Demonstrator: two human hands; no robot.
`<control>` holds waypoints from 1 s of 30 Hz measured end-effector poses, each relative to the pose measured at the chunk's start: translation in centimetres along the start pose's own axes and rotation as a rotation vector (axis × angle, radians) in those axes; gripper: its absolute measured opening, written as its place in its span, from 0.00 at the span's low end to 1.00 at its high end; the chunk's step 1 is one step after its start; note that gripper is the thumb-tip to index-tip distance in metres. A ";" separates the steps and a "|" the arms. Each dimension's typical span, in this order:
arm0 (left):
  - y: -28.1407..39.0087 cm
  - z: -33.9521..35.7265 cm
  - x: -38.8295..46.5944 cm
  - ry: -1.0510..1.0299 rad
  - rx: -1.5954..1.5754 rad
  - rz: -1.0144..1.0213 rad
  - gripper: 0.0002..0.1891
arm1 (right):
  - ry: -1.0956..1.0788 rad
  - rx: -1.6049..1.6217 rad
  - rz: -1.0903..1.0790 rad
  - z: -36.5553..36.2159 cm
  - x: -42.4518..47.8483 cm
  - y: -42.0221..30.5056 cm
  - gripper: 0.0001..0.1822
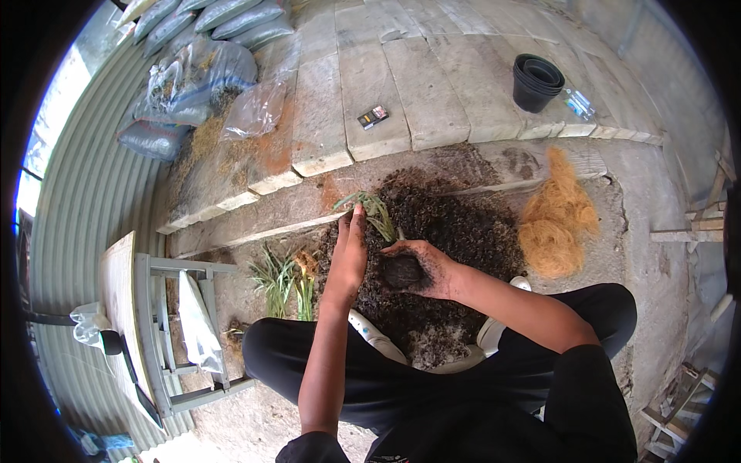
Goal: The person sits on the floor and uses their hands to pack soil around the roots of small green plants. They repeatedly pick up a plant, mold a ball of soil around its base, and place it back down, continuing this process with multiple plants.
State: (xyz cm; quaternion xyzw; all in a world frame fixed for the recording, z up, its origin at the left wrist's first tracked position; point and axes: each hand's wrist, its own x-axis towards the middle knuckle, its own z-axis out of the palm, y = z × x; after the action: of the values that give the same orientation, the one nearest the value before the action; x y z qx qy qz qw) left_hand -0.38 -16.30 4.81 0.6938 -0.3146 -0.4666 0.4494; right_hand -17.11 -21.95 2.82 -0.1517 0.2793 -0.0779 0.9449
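My right hand [431, 267] cups a dark, rounded clump of soil [402, 271], its fingers and palm smeared with soil. Past the clump, a small plant's green strap-like leaves [379, 215] stick out and droop; whether they are rooted in it is hidden. My left hand [349, 252] is held edge-on against the leaves with fingers straight and close together. Its palm side is turned away, so I cannot see if it grips anything. Both hands are above a broad heap of dark potting soil [463, 231] on the ground, between my legs.
Orange-brown fibre [556, 231] lies right of the heap, loose plants [278, 283] left. On the concrete ledge are stacked black pots [537, 82], a plastic bottle [579, 105], a small black packet [373, 117] and filled sacks [197, 75]. A metal-framed table [145, 324] stands left.
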 end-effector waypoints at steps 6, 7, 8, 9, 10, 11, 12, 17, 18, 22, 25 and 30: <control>1.5 1.3 -1.4 0.038 0.122 -0.160 0.44 | 0.175 -0.095 -0.078 -0.1 -0.4 -1.2 0.10; 0.9 1.5 -1.4 -0.021 -0.013 -0.124 0.44 | 0.194 -0.121 -0.102 0.0 -0.4 -1.3 0.10; -0.1 1.8 -1.3 -0.081 -0.147 -0.088 0.44 | 0.170 -0.141 -0.114 -0.1 -0.3 -1.3 0.10; -0.4 2.2 -1.3 -0.143 -0.284 -0.051 0.44 | 0.149 -0.162 -0.125 -0.4 -0.1 -1.3 0.10; -0.5 2.8 -1.1 -0.142 -0.372 -0.158 0.43 | 0.128 -0.183 -0.136 -0.7 0.0 -1.3 0.10; -0.4 3.3 -1.2 -0.107 -0.401 -0.180 0.42 | 0.126 -0.182 -0.138 -0.8 0.0 -1.3 0.09; 0.0 3.7 -1.4 -0.073 -0.430 -0.203 0.41 | 0.124 -0.180 -0.141 -0.9 0.1 -1.3 0.09; -1.1 5.6 -1.8 0.083 -0.639 -0.080 0.36 | 0.234 -0.208 -0.362 0.6 -0.2 -0.6 0.12; -1.2 6.1 -2.0 0.098 -0.672 -0.055 0.35 | 0.249 -0.190 -0.428 0.6 0.0 -0.3 0.14; -2.1 7.6 -1.9 0.060 -0.979 -0.029 0.29 | 0.310 -0.326 -0.618 1.3 0.2 1.6 0.24; -2.1 7.4 -1.9 -0.002 -1.163 -0.048 0.27 | 0.279 -0.516 -0.790 0.7 1.0 3.1 0.30; -2.1 6.7 -1.7 0.050 -1.161 -0.090 0.27 | 0.651 -1.347 -0.980 1.0 0.6 3.4 0.38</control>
State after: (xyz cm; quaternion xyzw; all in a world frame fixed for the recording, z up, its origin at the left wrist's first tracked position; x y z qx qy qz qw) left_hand -7.21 -16.19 2.39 0.3574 0.0332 -0.5646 0.7432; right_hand -15.87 -18.69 2.20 -0.7473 0.4238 -0.3315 0.3899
